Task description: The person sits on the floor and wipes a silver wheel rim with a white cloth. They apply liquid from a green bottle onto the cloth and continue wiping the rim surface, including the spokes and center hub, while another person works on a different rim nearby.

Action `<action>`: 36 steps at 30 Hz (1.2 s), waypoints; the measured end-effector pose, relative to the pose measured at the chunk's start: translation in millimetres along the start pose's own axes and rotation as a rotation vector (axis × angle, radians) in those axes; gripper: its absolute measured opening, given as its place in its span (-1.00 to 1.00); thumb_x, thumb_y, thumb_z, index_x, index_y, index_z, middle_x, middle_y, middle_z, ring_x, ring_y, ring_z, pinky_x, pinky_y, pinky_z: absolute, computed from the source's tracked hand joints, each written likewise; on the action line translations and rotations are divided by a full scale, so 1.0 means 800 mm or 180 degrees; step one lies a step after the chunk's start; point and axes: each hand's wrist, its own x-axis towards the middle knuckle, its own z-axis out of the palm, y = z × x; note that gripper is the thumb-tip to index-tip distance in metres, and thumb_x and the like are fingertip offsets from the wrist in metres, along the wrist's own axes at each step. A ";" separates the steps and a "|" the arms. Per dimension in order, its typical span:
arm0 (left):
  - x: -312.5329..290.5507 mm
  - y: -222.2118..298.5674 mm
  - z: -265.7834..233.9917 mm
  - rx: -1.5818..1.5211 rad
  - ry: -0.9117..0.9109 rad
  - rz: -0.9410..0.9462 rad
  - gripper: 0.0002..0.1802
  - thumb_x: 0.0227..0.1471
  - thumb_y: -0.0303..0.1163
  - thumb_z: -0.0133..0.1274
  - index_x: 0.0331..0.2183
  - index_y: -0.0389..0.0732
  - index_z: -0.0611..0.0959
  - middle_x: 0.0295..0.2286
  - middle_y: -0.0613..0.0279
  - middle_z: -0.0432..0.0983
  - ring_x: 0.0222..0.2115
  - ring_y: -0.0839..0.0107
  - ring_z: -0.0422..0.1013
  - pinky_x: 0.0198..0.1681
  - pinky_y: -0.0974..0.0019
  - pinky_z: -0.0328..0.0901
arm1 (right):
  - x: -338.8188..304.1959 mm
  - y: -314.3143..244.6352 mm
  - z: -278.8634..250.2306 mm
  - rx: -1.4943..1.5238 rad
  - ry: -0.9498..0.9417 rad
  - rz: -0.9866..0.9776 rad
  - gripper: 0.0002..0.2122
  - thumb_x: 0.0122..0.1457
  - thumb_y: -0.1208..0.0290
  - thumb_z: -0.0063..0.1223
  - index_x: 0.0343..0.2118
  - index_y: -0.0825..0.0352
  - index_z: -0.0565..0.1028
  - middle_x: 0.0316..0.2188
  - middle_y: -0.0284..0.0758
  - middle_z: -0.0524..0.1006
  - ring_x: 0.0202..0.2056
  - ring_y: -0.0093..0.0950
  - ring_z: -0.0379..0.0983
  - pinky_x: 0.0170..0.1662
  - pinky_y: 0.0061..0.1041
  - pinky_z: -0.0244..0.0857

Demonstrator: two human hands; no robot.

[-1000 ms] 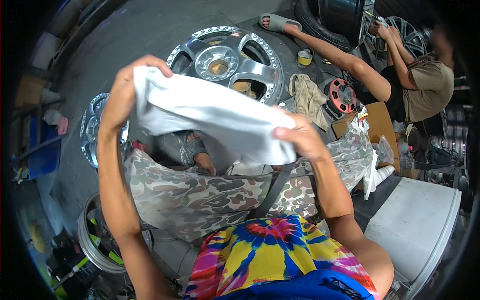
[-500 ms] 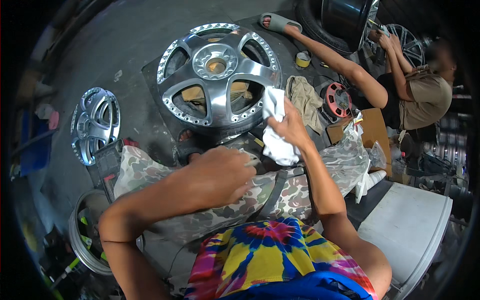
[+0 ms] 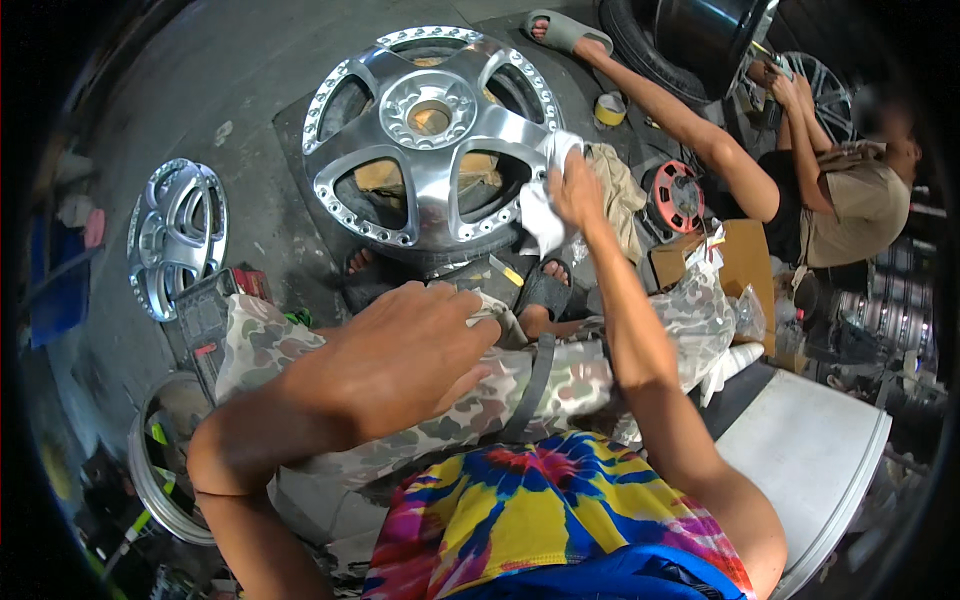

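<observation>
A polished silver wheel face [image 3: 430, 185] with wide spokes and a studded rim lies face up on a dark mat before me. My right hand [image 3: 578, 190] is closed around a white cloth [image 3: 545, 205], which touches the wheel's right rim and hangs below it. Over my camouflage-patterned trousers [image 3: 570, 380], on the near side of the wheel, hovers my left hand [image 3: 410, 345]. Its fingers are bent and apart, with nothing visible in them; some of the palm side is hidden.
A second silver wheel face [image 3: 178, 240] leans at left. Beige cloth [image 3: 612, 190], yellow tape [image 3: 608, 110] and a red reel [image 3: 677, 197] lie to the right. Beyond, a seated person [image 3: 850, 205] handles another wheel. A white drum [image 3: 800, 450] stands near my right arm.
My right hand has moved slightly up with the cloth onto the wheel's right edge. My left hand has shifted slightly left. The whole view has tilted a little, showing my right sandal.
</observation>
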 end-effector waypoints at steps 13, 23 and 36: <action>0.008 -0.010 -0.012 0.0078 0.0098 -0.0209 -0.75 0.19 -0.27 0.18 -0.20 -0.24 0.62 -0.22 0.05 0.51 -0.15 0.06 0.47 -0.06 0.04 0.33 | -0.025 -0.032 0.007 -0.0324 0.0205 -0.0407 -0.51 0.22 0.40 0.06 0.23 0.32 0.40 0.20 0.08 0.43 0.05 0.16 0.48 0.06 0.00 0.42; 0.014 -0.008 -0.031 0.0190 -0.0555 -0.0550 -0.63 0.24 -0.21 0.14 -0.02 -0.22 0.61 -0.11 0.01 0.52 -0.07 0.02 0.46 0.03 0.04 0.34 | 0.003 -0.056 -0.014 -0.0448 -0.0087 -0.0486 -0.51 0.18 0.36 0.13 0.16 0.45 0.43 0.11 0.11 0.52 -0.20 0.16 0.59 -0.09 0.06 0.49; 0.009 -0.010 -0.019 -0.0045 0.0120 -0.0099 -0.78 0.21 -0.29 0.15 -0.29 -0.26 0.65 -0.28 0.02 0.53 -0.19 0.05 0.50 -0.10 0.03 0.37 | 0.020 -0.098 -0.006 -0.0603 -0.0262 -0.0417 -0.47 0.19 0.37 0.13 0.22 0.43 0.39 0.23 0.14 0.42 -0.21 0.18 0.60 -0.11 0.05 0.52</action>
